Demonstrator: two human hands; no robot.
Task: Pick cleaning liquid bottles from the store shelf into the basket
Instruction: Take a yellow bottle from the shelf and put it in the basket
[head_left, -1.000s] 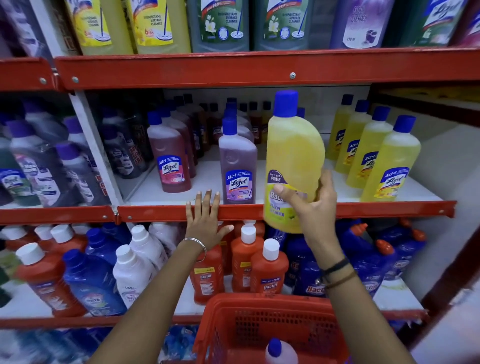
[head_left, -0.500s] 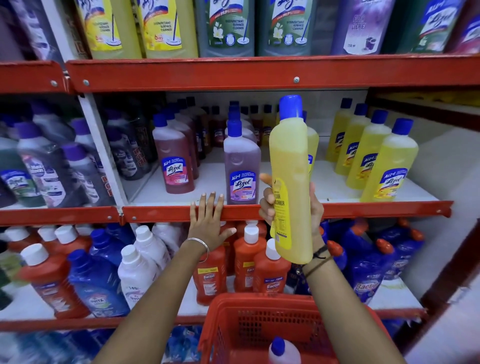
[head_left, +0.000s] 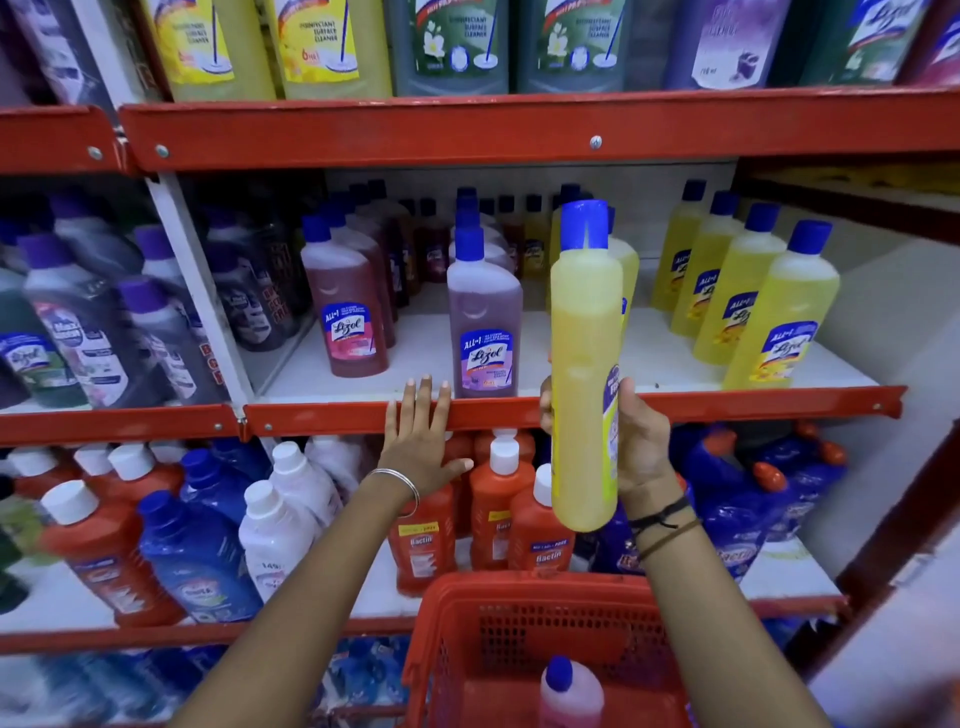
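My right hand (head_left: 641, 441) grips a tall yellow cleaning liquid bottle (head_left: 584, 364) with a blue cap, held upright and edge-on in front of the middle shelf. My left hand (head_left: 422, 439) lies flat with fingers spread on the red front lip of the middle shelf (head_left: 753, 402). Below both arms sits the red mesh basket (head_left: 498, 613), and a pink bottle with a blue cap (head_left: 569, 693) stands inside it. On the shelf stand a purple bottle (head_left: 485, 317), a reddish bottle (head_left: 345, 312) and a row of yellow bottles (head_left: 779, 312).
The top shelf (head_left: 467, 132) holds large yellow, green and purple cleaner bottles. The lower shelf carries orange bottles (head_left: 498, 499), white bottles (head_left: 283, 525) and blue bottles (head_left: 737, 499). Grey bottles with purple caps (head_left: 88, 322) fill the left bay behind a white upright (head_left: 200, 291).
The yellow bottle has come off the shelf and been turned from label-forward to edge-on in my right hand. My left hand has stayed on the shelf lip.
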